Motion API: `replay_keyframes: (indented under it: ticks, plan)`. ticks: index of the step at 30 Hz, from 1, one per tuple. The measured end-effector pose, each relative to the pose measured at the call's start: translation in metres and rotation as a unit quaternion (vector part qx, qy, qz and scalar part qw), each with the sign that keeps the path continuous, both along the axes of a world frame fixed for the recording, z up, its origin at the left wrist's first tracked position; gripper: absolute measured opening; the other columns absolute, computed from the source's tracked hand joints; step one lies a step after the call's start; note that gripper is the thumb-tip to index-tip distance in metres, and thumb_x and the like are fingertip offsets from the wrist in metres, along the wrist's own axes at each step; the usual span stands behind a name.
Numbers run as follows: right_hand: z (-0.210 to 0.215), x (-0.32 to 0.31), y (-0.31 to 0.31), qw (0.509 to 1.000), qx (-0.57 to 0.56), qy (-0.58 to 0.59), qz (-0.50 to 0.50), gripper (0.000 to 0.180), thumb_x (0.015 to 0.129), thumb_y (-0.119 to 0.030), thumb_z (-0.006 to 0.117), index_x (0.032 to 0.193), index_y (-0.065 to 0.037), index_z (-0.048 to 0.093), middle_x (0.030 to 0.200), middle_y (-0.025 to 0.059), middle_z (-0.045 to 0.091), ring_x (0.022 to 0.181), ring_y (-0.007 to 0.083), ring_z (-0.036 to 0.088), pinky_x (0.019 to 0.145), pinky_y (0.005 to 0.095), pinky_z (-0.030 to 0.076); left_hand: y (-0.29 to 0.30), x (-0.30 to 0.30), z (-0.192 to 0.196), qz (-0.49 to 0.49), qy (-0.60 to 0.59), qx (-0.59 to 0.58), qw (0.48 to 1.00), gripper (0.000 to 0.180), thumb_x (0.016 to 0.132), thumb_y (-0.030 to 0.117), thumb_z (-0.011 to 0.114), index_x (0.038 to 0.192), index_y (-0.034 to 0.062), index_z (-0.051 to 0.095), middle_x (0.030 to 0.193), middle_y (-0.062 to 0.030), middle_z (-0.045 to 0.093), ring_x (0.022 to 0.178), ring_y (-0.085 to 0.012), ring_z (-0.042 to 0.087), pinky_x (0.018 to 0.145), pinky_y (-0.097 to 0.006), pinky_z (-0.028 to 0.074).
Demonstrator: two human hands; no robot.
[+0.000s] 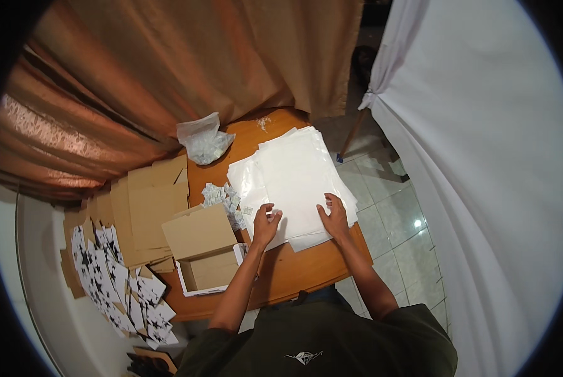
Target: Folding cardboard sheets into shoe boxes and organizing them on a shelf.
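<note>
I see left hand (267, 226), right hand (334, 217) wide, empty; careless sweep could slide white rectangular sheets (297, 166) off right edge of brown wooden table (287, 269).

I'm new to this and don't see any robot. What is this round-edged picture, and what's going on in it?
There's no machine here: these are a person's bare hands. A wide fisheye camera worn on the head looks down, hence the curved edges. The left hand and right hand are over white sheets on a wooden table; neither appears to hold anything. To the left are an open cardboard box, small packets, a translucent bag, flat brown cardboard and star-patterned pieces.
</note>
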State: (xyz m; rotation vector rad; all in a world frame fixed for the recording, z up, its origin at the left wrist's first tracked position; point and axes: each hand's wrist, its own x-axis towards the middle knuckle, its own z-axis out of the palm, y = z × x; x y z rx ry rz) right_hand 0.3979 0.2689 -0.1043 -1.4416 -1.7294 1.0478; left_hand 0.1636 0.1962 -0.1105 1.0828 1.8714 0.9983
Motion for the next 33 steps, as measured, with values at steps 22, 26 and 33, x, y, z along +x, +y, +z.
replay_keyframes:
  ticks: [22, 26, 33]
  plan:
    - [-0.036, -0.017, 0.073, 0.986, -0.126, -0.03, -0.102, 0.048, 0.078, -0.001, 0.08, 0.121, -0.001, 0.061, 0.102, 0.0152, 0.063, 0.099, 0.0324, 0.061, 0.089, 0.0425, 0.05, 0.054, 0.004, -0.02, 0.214, 0.038, -0.06, 0.974, 0.03, 0.079, 0.004, 0.081, 0.106, -0.0009, 0.068, 0.075, -0.0062, 0.067, 0.07, -0.0165, 0.064, 0.069, -0.031, 0.054]
    - [-0.032, -0.016, 0.073, 0.991, -0.012, -0.121, -0.052, 0.034, 0.08, -0.004, 0.079, 0.111, 0.001, 0.066, 0.098, 0.0142, 0.064, 0.094, 0.0321, 0.063, 0.086, 0.0423, 0.051, 0.05, 0.002, -0.014, 0.215, -0.01, -0.046, 0.975, 0.027, 0.083, 0.005, 0.079, 0.106, -0.0029, 0.068, 0.077, -0.0015, 0.064, 0.071, -0.0095, 0.058, 0.068, -0.025, 0.05]
    - [0.0, -0.01, 0.069, 0.999, 0.005, -0.021, -0.047, 0.023, 0.091, -0.01, 0.07, 0.109, 0.003, 0.065, 0.098, 0.0228, 0.07, 0.091, 0.0376, 0.069, 0.083, 0.0423, 0.053, 0.038, -0.005, 0.021, 0.205, -0.068, -0.006, 0.976, 0.025, 0.084, 0.005, 0.078, 0.106, -0.0016, 0.068, 0.079, 0.0006, 0.057, 0.073, -0.0082, 0.053, 0.065, -0.024, 0.047]
